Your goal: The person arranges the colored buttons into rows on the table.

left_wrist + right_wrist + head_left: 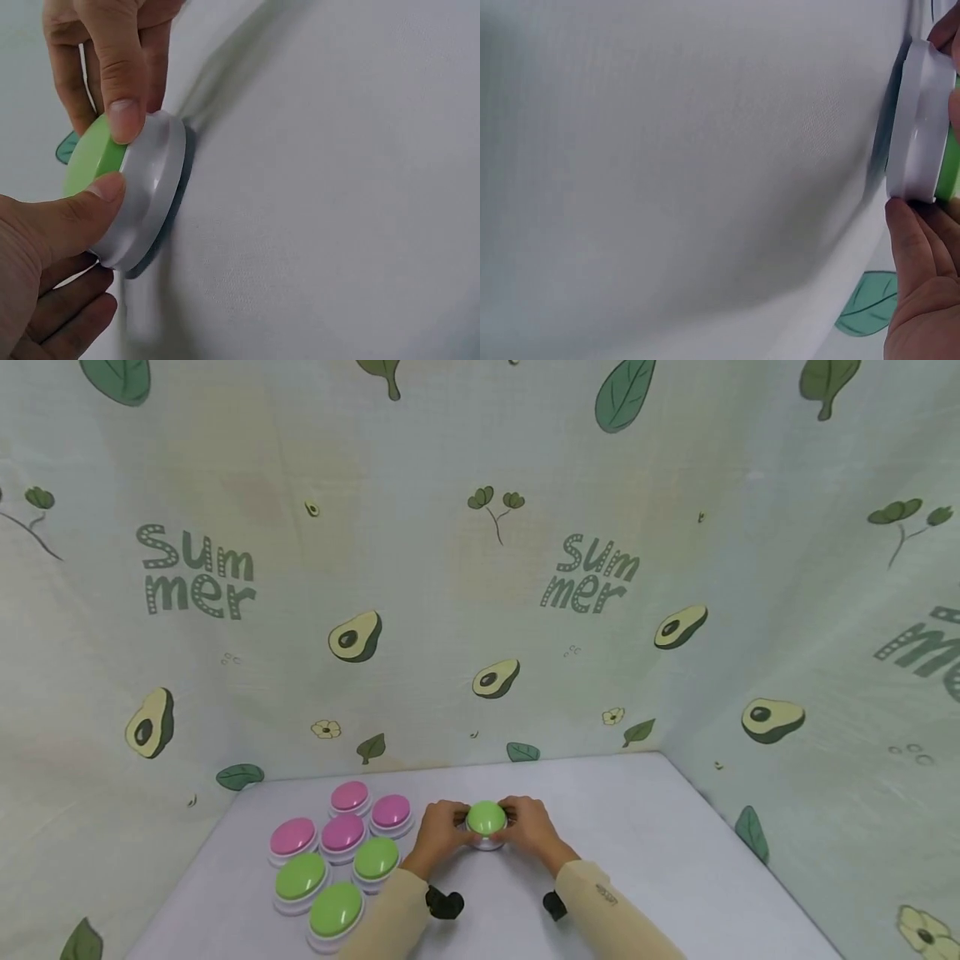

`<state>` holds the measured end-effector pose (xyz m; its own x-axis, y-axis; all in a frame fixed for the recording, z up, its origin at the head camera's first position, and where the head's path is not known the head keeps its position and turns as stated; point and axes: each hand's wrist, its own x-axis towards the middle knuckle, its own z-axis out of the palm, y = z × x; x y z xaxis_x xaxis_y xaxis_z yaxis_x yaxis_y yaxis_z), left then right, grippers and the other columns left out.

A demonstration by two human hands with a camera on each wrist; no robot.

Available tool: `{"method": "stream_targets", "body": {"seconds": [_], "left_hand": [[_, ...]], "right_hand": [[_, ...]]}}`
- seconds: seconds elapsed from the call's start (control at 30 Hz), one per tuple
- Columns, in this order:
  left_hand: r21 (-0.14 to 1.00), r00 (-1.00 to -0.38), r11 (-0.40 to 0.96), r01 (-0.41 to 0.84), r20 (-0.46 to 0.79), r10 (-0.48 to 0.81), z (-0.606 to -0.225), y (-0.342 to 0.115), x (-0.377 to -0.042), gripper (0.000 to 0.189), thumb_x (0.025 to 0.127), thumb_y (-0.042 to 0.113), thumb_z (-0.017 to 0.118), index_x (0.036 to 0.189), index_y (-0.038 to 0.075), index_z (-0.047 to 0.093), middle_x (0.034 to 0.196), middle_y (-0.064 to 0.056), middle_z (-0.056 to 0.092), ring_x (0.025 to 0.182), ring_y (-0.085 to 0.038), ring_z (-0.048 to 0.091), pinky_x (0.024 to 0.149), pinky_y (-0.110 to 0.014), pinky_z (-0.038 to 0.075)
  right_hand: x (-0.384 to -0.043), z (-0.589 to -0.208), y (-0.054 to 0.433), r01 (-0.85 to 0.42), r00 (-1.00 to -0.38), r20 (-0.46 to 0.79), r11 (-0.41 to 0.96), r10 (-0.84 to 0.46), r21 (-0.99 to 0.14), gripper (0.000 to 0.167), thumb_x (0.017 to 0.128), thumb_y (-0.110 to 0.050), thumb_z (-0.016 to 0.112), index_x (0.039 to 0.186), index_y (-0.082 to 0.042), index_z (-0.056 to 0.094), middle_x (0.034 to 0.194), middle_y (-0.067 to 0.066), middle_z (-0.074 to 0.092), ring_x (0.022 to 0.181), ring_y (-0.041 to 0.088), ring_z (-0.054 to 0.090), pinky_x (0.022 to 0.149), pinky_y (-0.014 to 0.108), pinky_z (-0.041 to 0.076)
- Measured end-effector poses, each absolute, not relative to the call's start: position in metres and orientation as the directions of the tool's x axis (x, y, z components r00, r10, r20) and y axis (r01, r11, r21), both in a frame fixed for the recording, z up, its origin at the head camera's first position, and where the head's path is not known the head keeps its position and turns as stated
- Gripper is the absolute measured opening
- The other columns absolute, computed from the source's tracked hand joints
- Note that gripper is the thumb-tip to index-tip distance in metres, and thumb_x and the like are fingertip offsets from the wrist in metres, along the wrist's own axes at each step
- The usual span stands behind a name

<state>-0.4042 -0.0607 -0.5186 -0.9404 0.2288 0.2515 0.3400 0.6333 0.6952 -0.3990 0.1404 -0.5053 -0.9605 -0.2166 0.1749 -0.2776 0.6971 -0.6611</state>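
Note:
Both hands hold a green push button with a domed top and a white round base (486,820), near the middle of the white table. My left hand (441,831) grips its left side, with the thumb (94,196) against the edge of the green dome and the other fingers lower on the base. On the opposite side my right hand (529,827) pinches it, thumb at the rim of the dome. In the right wrist view the fingers of the right hand (922,300) curl around the white base (919,127). The base is close over the table.
Left of the hands stand several more buttons: pink ones such as this pink button (342,832) at the back, and green ones such as this green button (335,910) in front. A cloth backdrop (435,577) with printed leaves and avocados surrounds the table (675,868).

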Motion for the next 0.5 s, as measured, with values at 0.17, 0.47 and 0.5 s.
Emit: {"method": "stream_targets", "body": {"seconds": [0.17, 0.47, 0.5], "left_hand": [[0.7, -0.945, 0.637, 0.325, 0.265, 0.19, -0.523, -0.053, -0.405, 0.049, 0.076, 0.011, 0.095, 0.118, -0.005, 0.075, 0.11, -0.016, 0.078, 0.109, -0.034, 0.071, 0.105, -0.059, 0.051], [0.718, -0.954, 0.631, 0.294, 0.258, 0.151, -0.521, -0.045, -0.404, 0.048, 0.078, 0.008, 0.093, 0.119, -0.006, 0.074, 0.11, -0.016, 0.078, 0.104, -0.031, 0.073, 0.096, -0.052, 0.059], [0.722, -0.956, 0.629, 0.288, 0.251, 0.151, -0.522, -0.045, -0.404, 0.048, 0.078, 0.008, 0.092, 0.12, -0.006, 0.074, 0.111, -0.017, 0.078, 0.105, -0.031, 0.073, 0.097, -0.052, 0.059]], "right_hand": [[-0.402, -0.506, 0.145, -0.26, -0.965, 0.164, 0.699, -0.203, -0.666, 0.056, 0.077, -0.014, 0.094, 0.125, 0.004, 0.07, 0.125, 0.019, 0.073, 0.12, 0.039, 0.066, 0.106, 0.056, 0.053], [-0.405, -0.505, 0.148, -0.242, -0.97, 0.151, 0.656, -0.193, -0.715, 0.058, 0.077, -0.008, 0.094, 0.126, 0.009, 0.067, 0.125, 0.024, 0.071, 0.12, 0.039, 0.067, 0.105, 0.055, 0.054], [-0.405, -0.506, 0.148, -0.241, -0.97, 0.15, 0.65, -0.193, -0.721, 0.058, 0.077, -0.007, 0.093, 0.126, 0.009, 0.067, 0.125, 0.024, 0.071, 0.119, 0.04, 0.068, 0.105, 0.055, 0.054]]}}
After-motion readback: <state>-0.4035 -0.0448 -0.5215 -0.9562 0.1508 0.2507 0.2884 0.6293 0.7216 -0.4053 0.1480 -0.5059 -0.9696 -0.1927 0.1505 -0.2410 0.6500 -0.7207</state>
